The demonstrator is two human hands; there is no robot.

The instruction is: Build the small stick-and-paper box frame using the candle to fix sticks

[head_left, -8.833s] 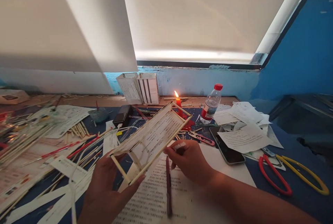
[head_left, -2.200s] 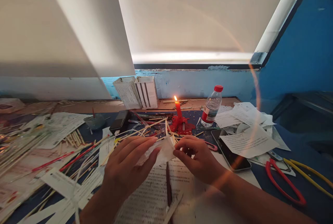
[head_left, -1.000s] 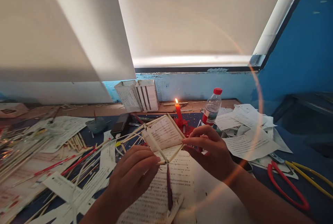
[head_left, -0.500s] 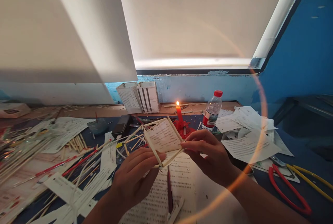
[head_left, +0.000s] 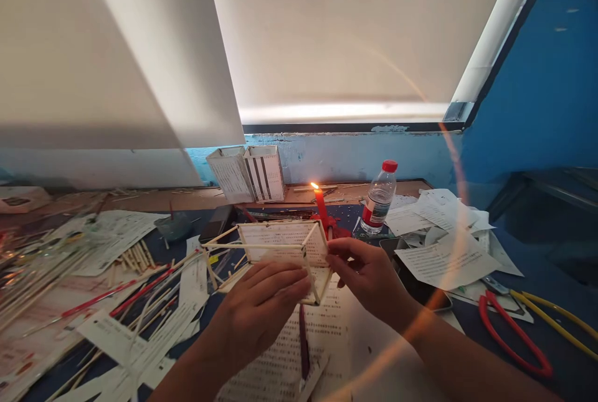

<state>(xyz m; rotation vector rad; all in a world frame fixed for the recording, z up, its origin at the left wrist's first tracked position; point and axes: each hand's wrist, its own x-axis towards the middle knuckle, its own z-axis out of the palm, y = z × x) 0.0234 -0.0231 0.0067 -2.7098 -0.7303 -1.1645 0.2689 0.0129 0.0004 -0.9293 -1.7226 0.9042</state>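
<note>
A box-shaped frame of thin wooden sticks (head_left: 275, 245), partly faced with printed paper, is held between both hands above the table. My left hand (head_left: 261, 302) grips its near lower side, the fingers lying across the sticks and hiding part of them. With thumb and fingers pinched, my right hand (head_left: 362, 271) holds the frame's right edge. Just behind the frame stands a lit red candle (head_left: 320, 204) in a pool of red wax (head_left: 343, 229). Below the hands lies a printed sheet (head_left: 275, 358) with a dark slender tool (head_left: 304, 343) on it.
A red-capped plastic bottle (head_left: 378, 199) stands right of the candle. Two paper-covered boxes (head_left: 264, 174) stand at the back. Papers (head_left: 443, 258) and red-handled scissors (head_left: 514, 339) lie to the right. Sticks and paper strips (head_left: 154, 346) clutter the left, near a small cup (head_left: 174, 226).
The stick frame has been turned so its long side now lies crosswise, showing its open side and papered back. My left hand has shifted across its near side. The candle flame leans left.
</note>
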